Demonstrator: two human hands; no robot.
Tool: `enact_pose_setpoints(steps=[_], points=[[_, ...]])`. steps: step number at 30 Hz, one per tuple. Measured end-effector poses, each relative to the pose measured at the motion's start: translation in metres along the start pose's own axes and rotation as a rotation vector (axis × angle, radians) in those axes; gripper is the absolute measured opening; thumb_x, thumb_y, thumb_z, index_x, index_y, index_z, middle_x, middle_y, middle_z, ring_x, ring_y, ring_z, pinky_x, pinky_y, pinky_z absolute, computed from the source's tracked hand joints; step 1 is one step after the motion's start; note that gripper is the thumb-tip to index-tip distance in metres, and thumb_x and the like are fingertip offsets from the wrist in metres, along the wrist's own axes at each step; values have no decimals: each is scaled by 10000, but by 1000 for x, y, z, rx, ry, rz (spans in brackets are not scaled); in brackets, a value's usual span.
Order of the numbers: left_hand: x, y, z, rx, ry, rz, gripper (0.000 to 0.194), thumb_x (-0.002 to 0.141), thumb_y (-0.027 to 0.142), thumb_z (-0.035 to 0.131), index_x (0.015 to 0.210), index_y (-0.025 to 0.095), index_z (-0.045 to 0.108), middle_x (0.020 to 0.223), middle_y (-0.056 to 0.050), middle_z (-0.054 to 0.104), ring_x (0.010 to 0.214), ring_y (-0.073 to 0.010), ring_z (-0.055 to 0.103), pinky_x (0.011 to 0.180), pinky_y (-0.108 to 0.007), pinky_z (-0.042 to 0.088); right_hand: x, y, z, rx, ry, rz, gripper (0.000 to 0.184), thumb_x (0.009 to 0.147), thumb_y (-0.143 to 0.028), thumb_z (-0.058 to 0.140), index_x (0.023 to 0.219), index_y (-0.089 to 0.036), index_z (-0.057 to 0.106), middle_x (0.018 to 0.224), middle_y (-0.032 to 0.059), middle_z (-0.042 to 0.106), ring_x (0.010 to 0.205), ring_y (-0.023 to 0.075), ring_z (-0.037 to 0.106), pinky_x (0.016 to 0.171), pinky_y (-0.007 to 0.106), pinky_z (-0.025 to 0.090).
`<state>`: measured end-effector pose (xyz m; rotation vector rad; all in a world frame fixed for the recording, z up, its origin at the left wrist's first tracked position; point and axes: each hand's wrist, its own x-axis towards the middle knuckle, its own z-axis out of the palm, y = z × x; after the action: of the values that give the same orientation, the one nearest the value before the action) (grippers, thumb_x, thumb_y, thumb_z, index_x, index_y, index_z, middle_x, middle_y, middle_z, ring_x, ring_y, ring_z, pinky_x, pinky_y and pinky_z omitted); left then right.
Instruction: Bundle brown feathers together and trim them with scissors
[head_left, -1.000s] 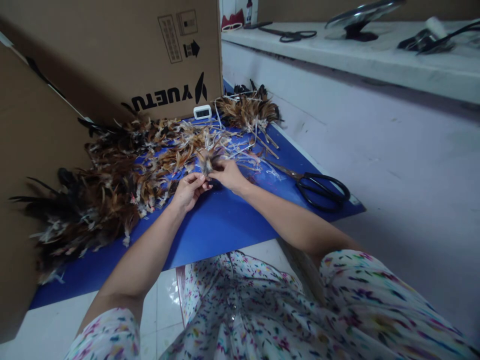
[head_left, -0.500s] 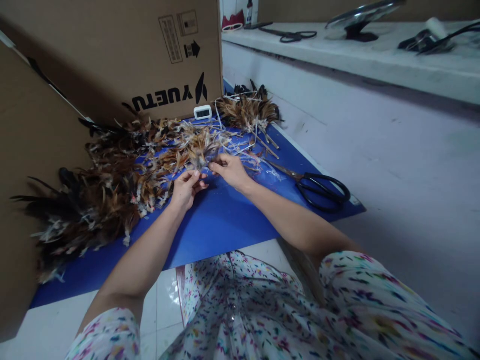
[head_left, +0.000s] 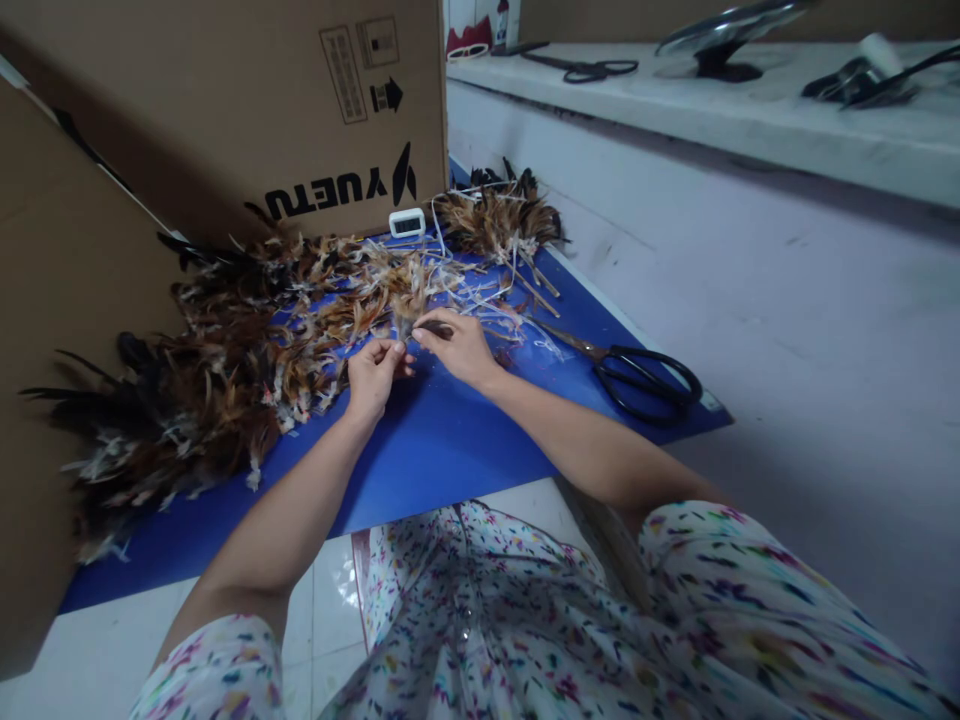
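My left hand (head_left: 375, 378) pinches the base of a small feather bunch (head_left: 407, 312) between thumb and forefinger. Close beside it, my right hand (head_left: 459, 345) is closed on a dark feather (head_left: 437, 328) that shows along its fingers. Both hands hover over the front part of a blue board (head_left: 442, 450). Just beyond and to the left lie many loose brown and black feather tufts (head_left: 225, 390) with whitish ends. Exactly where the fingertips meet the quills is too small to make out.
Large black-handled scissors (head_left: 649, 380) lie at the board's right edge. A tied feather bundle with sticks (head_left: 502, 215) and a small white digital device (head_left: 406, 223) are at the back. Cardboard boxes (head_left: 225, 120) wall the left and rear. A white ledge (head_left: 637, 95) runs along the right.
My right hand has shifted slightly left, nearer my left thumb, and a dark feather now shows along its fingers. The feather bunch looks narrower and more upright.
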<state>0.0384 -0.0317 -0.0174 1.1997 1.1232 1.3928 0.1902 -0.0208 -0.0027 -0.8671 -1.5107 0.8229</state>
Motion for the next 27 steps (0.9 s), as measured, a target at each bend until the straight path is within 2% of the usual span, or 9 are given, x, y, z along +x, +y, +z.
enact_pose_setpoints(steps=[7,16,27], points=[[1,-4,0,79,5,71,255,705,379,758,750,157,642,585,21,653,450,-104,580,502,-232,511,0,2,-1,-91,0,-52,126,808,-292,609,842,-188,672,812,20,679,743,143,609,726,286,486],[1,-3,-1,102,-4,104,241,717,377,746,742,160,645,609,11,667,453,-108,580,516,-247,527,0,2,-2,-137,31,-85,110,822,-283,605,840,-193,664,837,22,684,769,150,611,738,287,470],[1,-3,-2,170,3,142,158,749,311,713,739,168,648,600,20,660,466,-107,584,507,-222,490,-3,-5,-2,-245,-43,-95,96,817,-250,593,818,-194,671,801,18,679,737,151,596,727,291,452]])
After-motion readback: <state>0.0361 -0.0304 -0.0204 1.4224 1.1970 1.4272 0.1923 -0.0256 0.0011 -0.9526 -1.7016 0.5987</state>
